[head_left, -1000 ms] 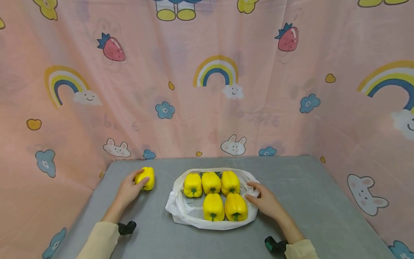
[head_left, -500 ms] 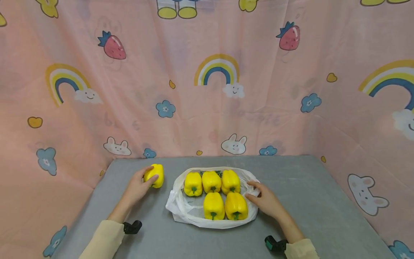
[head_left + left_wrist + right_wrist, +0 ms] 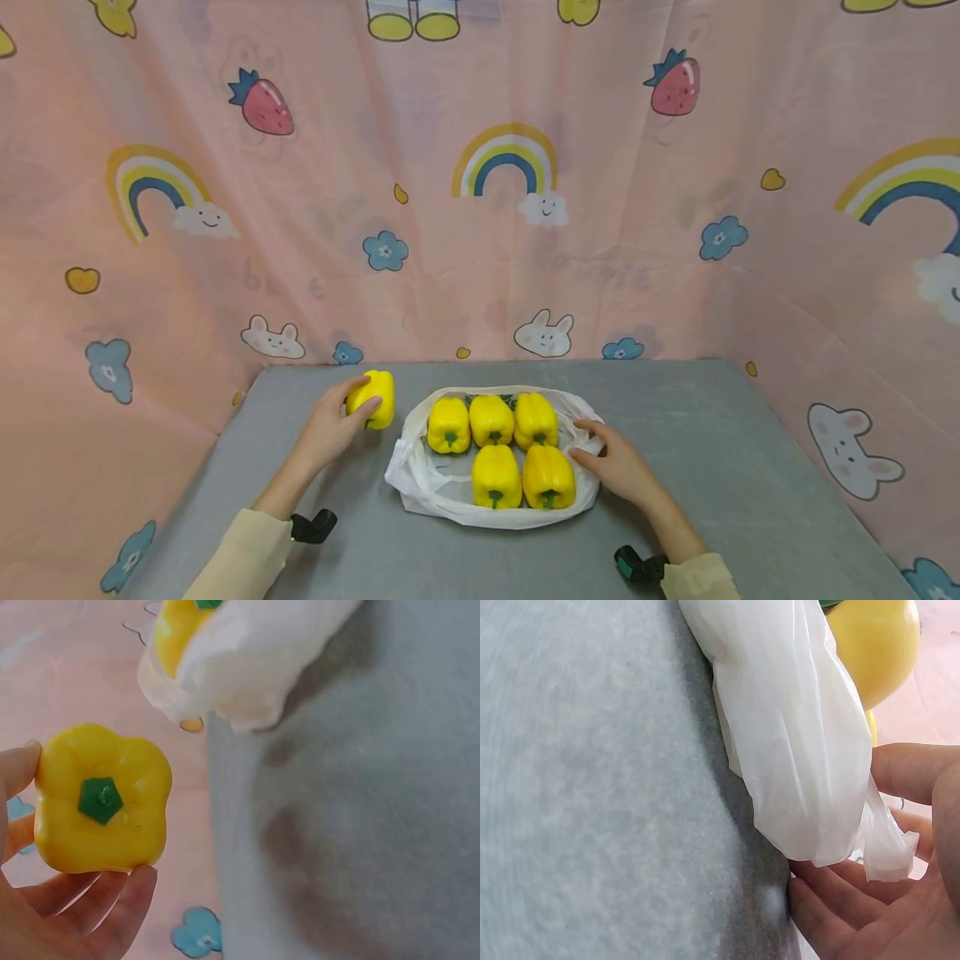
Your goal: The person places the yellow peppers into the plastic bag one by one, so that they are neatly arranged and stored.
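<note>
5 glossy yellow bell peppers [image 3: 496, 450] were already laid in the opened white plastic bag [image 3: 420, 492] on the grey table [image 3: 712, 467]. A 6th yellow bell pepper [image 3: 374, 398], just left of the bag, was gripped by the curled fingers of the left hand [image 3: 330, 429], not yet bagged. The bag's right edge was pinched by the right hand [image 3: 617, 468].

Right hand [image 3: 900, 885] cut off by right wrist frame edge; bag [image 3: 795, 750] hides peppers [image 3: 874, 645].

Grey table [image 3: 712, 433], pink cartoon-print curtain [image 3: 600, 250] behind.
</note>
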{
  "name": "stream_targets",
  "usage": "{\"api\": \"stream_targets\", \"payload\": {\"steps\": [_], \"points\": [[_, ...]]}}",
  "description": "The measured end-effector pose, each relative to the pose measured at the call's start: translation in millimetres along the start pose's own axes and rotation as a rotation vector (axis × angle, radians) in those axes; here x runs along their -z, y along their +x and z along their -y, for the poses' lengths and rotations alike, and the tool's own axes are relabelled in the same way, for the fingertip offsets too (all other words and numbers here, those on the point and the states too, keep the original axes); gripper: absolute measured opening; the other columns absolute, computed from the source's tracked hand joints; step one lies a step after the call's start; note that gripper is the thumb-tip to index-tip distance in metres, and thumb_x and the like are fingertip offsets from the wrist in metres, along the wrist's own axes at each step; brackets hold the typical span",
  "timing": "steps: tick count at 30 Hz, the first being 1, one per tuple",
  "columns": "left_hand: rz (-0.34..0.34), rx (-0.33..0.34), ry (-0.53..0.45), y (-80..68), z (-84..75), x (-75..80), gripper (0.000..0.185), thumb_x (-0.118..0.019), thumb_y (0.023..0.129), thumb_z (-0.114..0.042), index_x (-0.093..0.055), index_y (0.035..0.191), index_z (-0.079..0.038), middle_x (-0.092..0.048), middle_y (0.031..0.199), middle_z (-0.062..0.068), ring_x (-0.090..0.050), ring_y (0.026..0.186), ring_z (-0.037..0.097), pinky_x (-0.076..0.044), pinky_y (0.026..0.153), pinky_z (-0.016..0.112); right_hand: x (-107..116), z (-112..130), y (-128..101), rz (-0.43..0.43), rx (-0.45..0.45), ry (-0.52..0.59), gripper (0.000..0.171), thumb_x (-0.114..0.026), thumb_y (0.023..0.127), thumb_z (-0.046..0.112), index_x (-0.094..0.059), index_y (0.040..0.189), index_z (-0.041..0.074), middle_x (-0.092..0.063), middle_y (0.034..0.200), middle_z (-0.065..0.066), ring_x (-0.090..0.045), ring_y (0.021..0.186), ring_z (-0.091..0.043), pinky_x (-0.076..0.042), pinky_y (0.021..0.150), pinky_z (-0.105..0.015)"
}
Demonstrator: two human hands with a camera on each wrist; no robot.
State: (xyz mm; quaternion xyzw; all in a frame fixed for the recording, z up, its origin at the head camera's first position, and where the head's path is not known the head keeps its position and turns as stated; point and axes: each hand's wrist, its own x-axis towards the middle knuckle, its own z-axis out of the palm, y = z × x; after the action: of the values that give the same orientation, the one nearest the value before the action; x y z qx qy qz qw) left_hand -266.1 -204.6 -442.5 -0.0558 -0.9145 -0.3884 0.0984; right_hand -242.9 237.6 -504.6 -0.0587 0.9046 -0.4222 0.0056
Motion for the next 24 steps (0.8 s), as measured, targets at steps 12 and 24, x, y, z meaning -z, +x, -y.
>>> {"api": "stream_targets", "payload": {"steps": [12, 24], "points": [[0.007, -0.066, -0.01, -9.7, -28.2, -3.0, 0.055, -0.066, 0.099, -0.038, -0.055, 0.143, -0.006, -0.056, 0.136, 0.019, -0.056, 0.112, 0.033, -0.05, 0.094, 0.05, 0.9, 1.0, -0.7, 0.004, -0.001, -0.016, 0.056, -0.071, 0.096, 0.03, -0.055, 0.142, 0.004, -0.057, 0.133, -0.022, -0.053, 0.081, -0.02, -0.047, 0.069, -0.033], [0.021, -0.142, -0.059, -21.3, -43.0, -12.8, 0.053, -0.068, 0.098, -0.039, -0.06, 0.138, -0.006, -0.06, 0.134, 0.016, -0.058, 0.11, 0.03, -0.053, 0.09, 0.049, 0.6, 0.6, -0.7, 0.001, -0.006, -0.023, 0.055, -0.071, 0.096, 0.03, -0.056, 0.142, 0.004, -0.057, 0.135, -0.022, -0.053, 0.081, -0.02, -0.047, 0.068, -0.033]]}}
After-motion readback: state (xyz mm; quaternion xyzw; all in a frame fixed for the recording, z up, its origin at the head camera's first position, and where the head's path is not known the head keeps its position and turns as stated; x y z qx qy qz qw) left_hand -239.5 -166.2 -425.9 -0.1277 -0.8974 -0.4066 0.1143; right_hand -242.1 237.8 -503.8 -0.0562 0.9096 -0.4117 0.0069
